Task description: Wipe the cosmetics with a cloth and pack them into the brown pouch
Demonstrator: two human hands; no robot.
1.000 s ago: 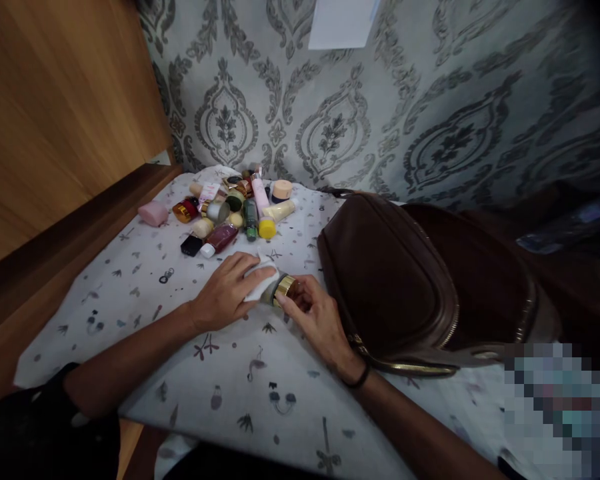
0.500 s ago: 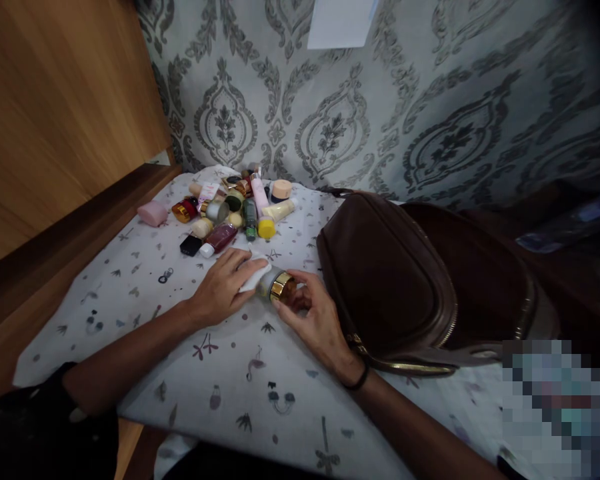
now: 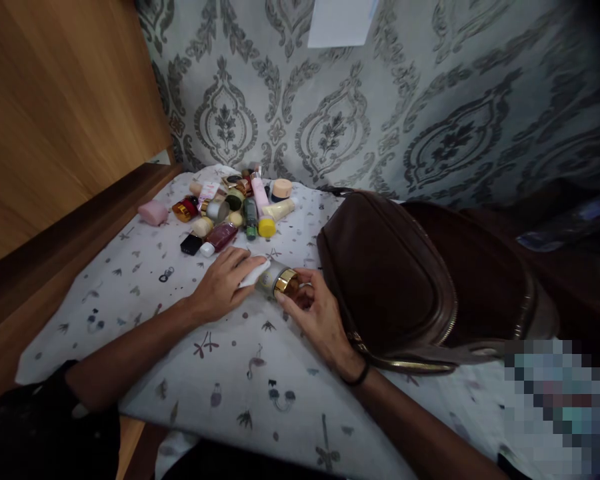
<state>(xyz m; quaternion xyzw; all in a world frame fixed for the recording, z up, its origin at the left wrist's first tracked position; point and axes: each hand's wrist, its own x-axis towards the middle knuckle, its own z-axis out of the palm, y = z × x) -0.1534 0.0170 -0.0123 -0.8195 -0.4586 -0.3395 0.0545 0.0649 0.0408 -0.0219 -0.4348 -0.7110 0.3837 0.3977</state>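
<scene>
- Compared with the earliest frame, a white cloth (image 3: 253, 272) has slid back from the shoulder of a gold-capped grey bottle (image 3: 269, 279), baring more of its side; the left hand (image 3: 223, 287) has drawn slightly away from the cap with it.
- The left hand curls over the cloth, pinching it against the base end of the bottle; the thumb's placement beneath is hard to make out.
- The right hand (image 3: 320, 313), a dark band at its wrist, pinches the gold cap (image 3: 285, 283) between thumb and fingers.
- The bottle lies on its side between the two hands, above the patterned tablecloth (image 3: 180, 340); whether it touches the fabric cannot be told.
- For an even wipe, in our judgement, the cloth should stay flat under the fingertips and run from shoulder to base, the cap serving as a handle so the cleaned side stays free of fingerprints.
- Turning the bottle a little between strokes would reach its underside; too hard a twist could loosen the cap.
- Beyond the hands sit a dark red tube (image 3: 223, 237), a green bottle (image 3: 251, 220) and other toiletries; a brown bag (image 3: 375, 267) stands just beside the right hand.
</scene>
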